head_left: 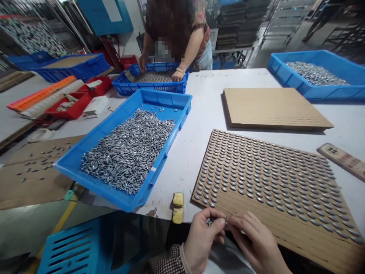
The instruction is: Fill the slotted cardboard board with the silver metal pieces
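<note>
My left hand [203, 238] is curled around several small silver metal pieces [210, 221], which show between thumb and forefinger. Its thumb tip meets the fingertips of my right hand [253, 239], which are pinched together at a small dark metal piece [226, 220], mostly covered. Both hands are at the near edge of a corrugated cardboard sheet [273, 224]. Rows of oval, pointed silver metal pieces [256, 171] lie across the sheet's far and middle parts. Bare cardboard shows along its near strip.
Left of the sheet stands a blue tray [159, 167] heaped with similar pieces. Cardboard sheets [265, 106] are stacked beyond, near another blue tray [306, 89]. A yellow block [178, 207] lies at the table edge. Across the table, a person [176, 34] reaches into a blue crate [151, 87].
</note>
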A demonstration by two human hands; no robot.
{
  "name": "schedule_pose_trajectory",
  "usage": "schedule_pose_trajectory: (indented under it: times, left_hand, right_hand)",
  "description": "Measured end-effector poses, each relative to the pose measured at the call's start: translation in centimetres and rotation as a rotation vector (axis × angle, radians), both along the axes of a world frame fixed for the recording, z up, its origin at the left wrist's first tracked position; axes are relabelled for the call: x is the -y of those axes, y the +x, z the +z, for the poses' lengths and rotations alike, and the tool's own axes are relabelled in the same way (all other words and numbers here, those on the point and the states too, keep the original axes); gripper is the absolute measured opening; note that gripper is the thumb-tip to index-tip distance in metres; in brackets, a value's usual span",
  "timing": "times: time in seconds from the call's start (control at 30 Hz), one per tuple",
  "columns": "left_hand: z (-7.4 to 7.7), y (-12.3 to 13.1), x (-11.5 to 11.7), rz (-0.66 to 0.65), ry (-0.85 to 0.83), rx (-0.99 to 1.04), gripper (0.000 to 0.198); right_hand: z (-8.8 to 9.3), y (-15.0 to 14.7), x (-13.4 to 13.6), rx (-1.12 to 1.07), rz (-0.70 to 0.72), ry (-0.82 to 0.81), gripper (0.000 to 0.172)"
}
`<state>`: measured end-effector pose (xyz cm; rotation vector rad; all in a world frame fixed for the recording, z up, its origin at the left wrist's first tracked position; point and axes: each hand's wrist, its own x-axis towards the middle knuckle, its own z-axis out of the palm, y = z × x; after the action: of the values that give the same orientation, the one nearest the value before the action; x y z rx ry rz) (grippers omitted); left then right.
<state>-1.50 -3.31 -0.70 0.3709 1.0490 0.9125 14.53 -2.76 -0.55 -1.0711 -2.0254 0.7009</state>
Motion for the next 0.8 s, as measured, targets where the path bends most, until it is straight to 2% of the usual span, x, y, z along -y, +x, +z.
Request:
schedule_pose_trajectory:
  times: [0.1,0.17,0.23,0.33,0.43,0.57,0.8]
  left_hand:
    - [-0.3,0.0,-0.1,-0.042,0.046,-0.064,0.03]
    - [-0.3,0.1,-0.1,-0.05,0.031,-0.051,0.027]
    - [0.0,0.1,-0.1,-0.032,-0.022,0.014,0.024]
    - [0.5,0.0,0.1,-0.013,-0.098,0.144,0.024]
    - [0.9,-0.1,0.3,-0.04,-0.155,0.187,0.025]
    - [0.9,-0.2,0.5,-0.057,-0.185,0.178,0.024]
    - [0.2,-0.3,0.4,-0.082,-0.18,0.168,0.037]
  right_hand:
    - [0.3,0.4,0.2,-0.065,0.03,-0.192,0.014]
    - [0.2,0.9,0.0,-0.064,-0.003,-0.224,0.013]
    - [-0.5,1.5,-0.5,-0.019,-0.092,-0.141,0.012]
    - [-2.0,2.2,-1.8,0.117,-0.265,0.093,0.015]
    - [-3.4,2.4,-3.1,0.247,-0.317,0.23,0.019]
    - [-4.2,2.1,-3.8,0.365,-0.322,0.27,0.023]
    - [-4.7,2.0,-4.1,0.472,-0.337,0.277,0.023]
